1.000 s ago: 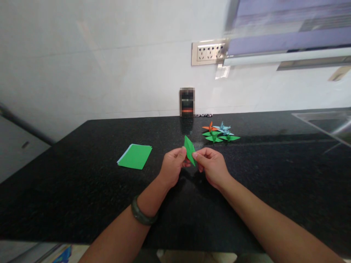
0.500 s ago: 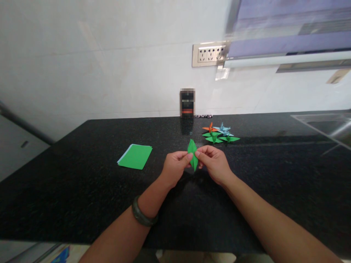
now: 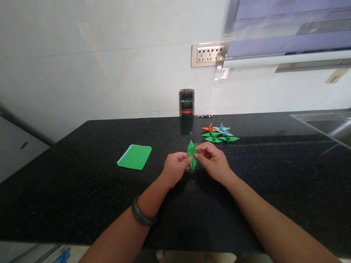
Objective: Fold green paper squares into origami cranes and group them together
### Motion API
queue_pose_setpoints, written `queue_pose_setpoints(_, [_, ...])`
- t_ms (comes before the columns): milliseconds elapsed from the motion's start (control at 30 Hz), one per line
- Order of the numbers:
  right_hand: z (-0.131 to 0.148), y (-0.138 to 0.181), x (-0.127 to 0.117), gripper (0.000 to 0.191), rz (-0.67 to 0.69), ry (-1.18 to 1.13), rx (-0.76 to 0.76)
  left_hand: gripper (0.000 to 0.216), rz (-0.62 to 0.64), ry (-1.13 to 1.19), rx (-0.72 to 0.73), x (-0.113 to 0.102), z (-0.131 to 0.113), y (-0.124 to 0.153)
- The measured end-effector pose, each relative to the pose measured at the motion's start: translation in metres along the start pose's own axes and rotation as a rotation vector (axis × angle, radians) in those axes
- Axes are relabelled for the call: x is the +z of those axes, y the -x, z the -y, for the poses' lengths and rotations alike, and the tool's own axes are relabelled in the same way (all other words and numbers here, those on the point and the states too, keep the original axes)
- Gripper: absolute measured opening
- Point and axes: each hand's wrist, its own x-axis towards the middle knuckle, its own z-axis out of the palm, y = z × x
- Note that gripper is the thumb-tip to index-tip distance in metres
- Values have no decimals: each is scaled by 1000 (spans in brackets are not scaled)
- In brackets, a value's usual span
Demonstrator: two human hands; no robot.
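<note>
A narrow, pointed piece of folded green origami paper (image 3: 191,148) is held upright between my two hands, above the dark countertop. My left hand (image 3: 176,167) pinches its left edge, thumb in front. On the other side my right hand (image 3: 214,160) grips the right edge between thumb and fingers. Parts of the fingers behind the paper are hidden. Just beyond my right hand sit several finished paper cranes: an orange crane (image 3: 210,128), light blue ones (image 3: 222,128) and green ones (image 3: 214,138).
A stack of square green paper (image 3: 135,157), with light blue at its edge, lies left of my hands on the black countertop (image 3: 82,190). A dark phone-like object (image 3: 187,104) leans on the wall beside a beaded strand (image 3: 203,116). A sink edge (image 3: 320,128) is at right.
The front of the folded green paper looks different: a flap now lies across its upper part, where a centre slit showed before. My right fingers have shifted slightly up along its edge.
</note>
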Motion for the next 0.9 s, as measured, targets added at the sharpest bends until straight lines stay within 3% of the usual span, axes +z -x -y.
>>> queue_pose_setpoints(167, [1, -3, -8, 11, 136, -14, 37, 25, 15, 5, -14, 0, -4, 1])
queue_pose_setpoints(433, [3, -5, -12, 11, 150, 28, -164, 25, 108, 82, -87, -3, -3, 1])
queue_pose_setpoints(700, [0, -3, -13, 15, 212, 44, -217, 30, 114, 202, -146, -4, -4, 0])
queue_pose_setpoints(900, [-1, -4, -11, 12, 121, 39, -138, 34, 140, 69, -51, -5, -4, 1])
